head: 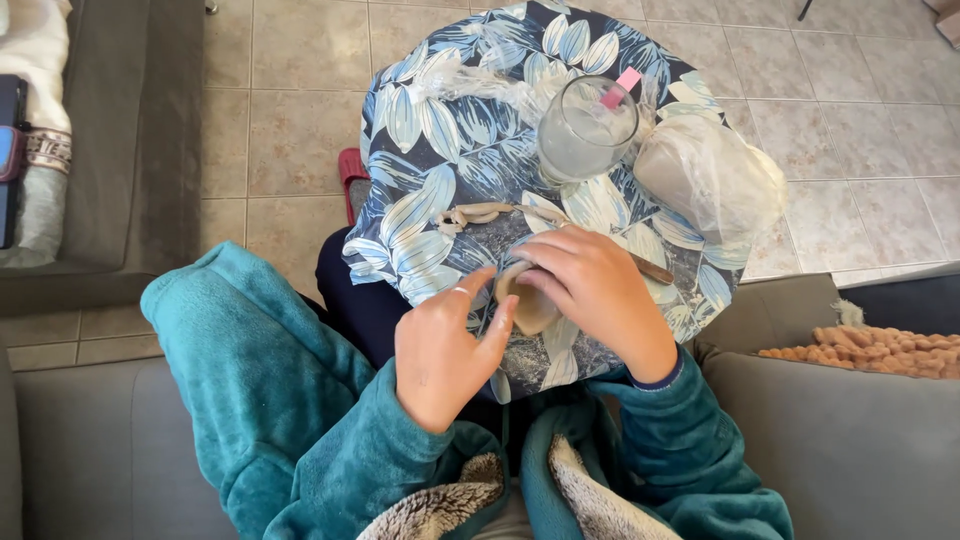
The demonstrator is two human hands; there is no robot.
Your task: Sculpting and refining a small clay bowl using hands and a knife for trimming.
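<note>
Teal fleece sleeves fill the near edge of the view, both arms reaching forward from a grey sofa so the work sits close over the lap. On the left, the left hand is half open, fingers loosely spread, with the thumb and forefinger tips pressed against the near side of a small pale clay piece, apparently steadying it. It looks like a little bowl or cup shape, though much of it is covered. Beside it, the right hand curls over the top and far side of the same piece, fingers bent and cupped around it, so the clay is braced from both sides and rests low on the near part of the tabletop, a round one under a blue cloth printed with pale leaves.

Just beyond the hands lies a thin rolled coil of clay, kept within easy reach. A brown stick-like tool pokes out from behind the right hand. Farther back stands a clear glass of cloudy water with a pink-tipped thing in it, and to its right a lump wrapped in clear plastic, probably covered against drying.
</note>
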